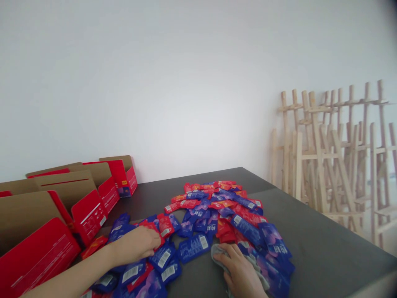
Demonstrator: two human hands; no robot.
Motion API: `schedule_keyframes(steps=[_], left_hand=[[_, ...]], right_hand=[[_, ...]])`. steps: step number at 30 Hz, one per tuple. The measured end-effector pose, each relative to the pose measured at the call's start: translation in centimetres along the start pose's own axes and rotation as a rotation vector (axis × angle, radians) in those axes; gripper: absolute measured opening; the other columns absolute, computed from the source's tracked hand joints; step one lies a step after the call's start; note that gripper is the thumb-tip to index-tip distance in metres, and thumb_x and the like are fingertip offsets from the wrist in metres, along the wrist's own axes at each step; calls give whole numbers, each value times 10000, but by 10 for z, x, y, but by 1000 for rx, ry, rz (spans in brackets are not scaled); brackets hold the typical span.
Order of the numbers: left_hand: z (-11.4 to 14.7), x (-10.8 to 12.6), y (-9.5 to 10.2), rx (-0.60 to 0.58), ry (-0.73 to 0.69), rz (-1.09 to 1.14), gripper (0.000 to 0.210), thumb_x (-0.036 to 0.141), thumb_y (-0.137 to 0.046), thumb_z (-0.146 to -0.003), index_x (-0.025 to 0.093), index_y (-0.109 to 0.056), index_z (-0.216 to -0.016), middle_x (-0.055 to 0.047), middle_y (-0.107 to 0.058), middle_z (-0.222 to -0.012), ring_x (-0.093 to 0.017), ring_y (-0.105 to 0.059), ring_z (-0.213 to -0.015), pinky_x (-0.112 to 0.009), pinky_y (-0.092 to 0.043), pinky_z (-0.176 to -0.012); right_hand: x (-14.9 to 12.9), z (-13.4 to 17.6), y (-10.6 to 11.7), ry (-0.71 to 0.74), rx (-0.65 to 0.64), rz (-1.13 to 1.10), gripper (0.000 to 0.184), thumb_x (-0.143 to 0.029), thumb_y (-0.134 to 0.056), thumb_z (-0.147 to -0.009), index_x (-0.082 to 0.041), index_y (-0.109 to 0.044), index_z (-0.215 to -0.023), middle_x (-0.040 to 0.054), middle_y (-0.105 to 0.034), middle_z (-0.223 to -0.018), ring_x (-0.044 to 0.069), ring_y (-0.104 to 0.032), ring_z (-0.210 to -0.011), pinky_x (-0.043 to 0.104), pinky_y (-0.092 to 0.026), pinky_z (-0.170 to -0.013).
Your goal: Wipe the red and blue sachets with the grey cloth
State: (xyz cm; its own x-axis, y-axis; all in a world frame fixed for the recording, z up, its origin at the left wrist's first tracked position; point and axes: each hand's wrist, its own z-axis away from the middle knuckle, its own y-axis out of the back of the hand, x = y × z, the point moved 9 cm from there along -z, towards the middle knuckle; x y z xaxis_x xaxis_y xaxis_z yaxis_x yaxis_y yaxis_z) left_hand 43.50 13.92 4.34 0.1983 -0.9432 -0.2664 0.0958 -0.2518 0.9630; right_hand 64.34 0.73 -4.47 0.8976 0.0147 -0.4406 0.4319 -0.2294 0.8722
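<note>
My left hand (138, 245) rests in the left-hand heap of sachets, its fingers closed on a red sachet (151, 224) that is partly hidden beneath them. Around it lie blue sachets (164, 257) with white barcode labels and other red sachets (166, 225). My right hand (242, 271) presses a grey cloth (218, 251) to the tabletop, with its fingers bent over the fabric. Just right of the cloth, blue sachets (274, 240) overlap one another in a curved pile that runs toward the back.
Open red cardboard boxes (89, 213) with brown insides stand in a row on the left of the dark table (313, 244). Several wooden easels (319, 165) lean beyond the table's right edge. A white wall (186, 91) rises behind.
</note>
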Motion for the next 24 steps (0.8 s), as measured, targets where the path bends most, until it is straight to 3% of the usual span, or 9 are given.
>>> schedule_keyframes(steps=[3,6,10,12,15,17,20,24], left_hand=[[-12,6,-2,-62,94,67,89,188,-661,-891,205,-626,-811,11,-687,-823,-187,-652,-779,-264,-443,-700],[-39,26,-3,-15,215,95,96,273,-648,-906,192,-640,-856,-34,-694,-893,-226,-651,-853,-296,-471,-718],[-88,70,-20,16,284,156,370,456,-694,-855,171,-638,-1084,-98,-686,-1077,-294,-626,-1019,-378,-511,-841],[-108,84,-28,11,308,152,455,410,-690,-860,118,-600,-1197,-151,-672,-1130,-322,-616,-1060,-424,-512,-885],[-121,95,-35,12,309,139,462,194,-624,-873,28,-526,-1293,-210,-669,-1119,-337,-626,-1050,-440,-531,-846],[-120,102,-38,14,276,137,432,96,-582,-853,34,-533,-1277,-193,-688,-1057,-320,-650,-989,-416,-546,-791],[-114,124,-50,34,188,147,295,94,-601,-855,116,-598,-1149,-120,-702,-1005,-270,-667,-940,-365,-547,-770],[-102,183,-57,276,-214,182,66,211,-622,-950,197,-629,-1014,-21,-708,-960,-167,-665,-896,-256,-519,-774]], right_hand=[[0,0,-1,9,-5,8,647,-22,-478,-651,-279,-678,-1211,31,-559,-1380,231,-485,-1265,309,-416,-1040],[1,0,-1,20,9,18,649,-28,-472,-645,-276,-683,-1207,27,-560,-1385,230,-488,-1266,318,-403,-1056],[3,0,0,21,28,4,639,-45,-467,-652,-286,-689,-1201,19,-567,-1381,229,-489,-1271,326,-392,-1066],[4,0,1,17,36,-13,625,-55,-467,-658,-281,-692,-1196,23,-570,-1377,230,-488,-1273,328,-389,-1069],[7,1,4,11,64,-51,610,-63,-463,-661,-260,-693,-1190,38,-581,-1360,229,-499,-1265,327,-390,-1067],[11,0,6,3,91,-82,602,-65,-454,-666,-251,-693,-1186,46,-587,-1350,228,-504,-1262,339,-386,-1074],[17,0,8,-11,130,-123,591,-64,-430,-689,-240,-685,-1192,59,-595,-1332,235,-509,-1259,378,-381,-1084],[17,-1,7,-2,145,-131,590,-56,-417,-702,-241,-679,-1197,62,-599,-1318,232,-512,-1248,387,-387,-1079]])
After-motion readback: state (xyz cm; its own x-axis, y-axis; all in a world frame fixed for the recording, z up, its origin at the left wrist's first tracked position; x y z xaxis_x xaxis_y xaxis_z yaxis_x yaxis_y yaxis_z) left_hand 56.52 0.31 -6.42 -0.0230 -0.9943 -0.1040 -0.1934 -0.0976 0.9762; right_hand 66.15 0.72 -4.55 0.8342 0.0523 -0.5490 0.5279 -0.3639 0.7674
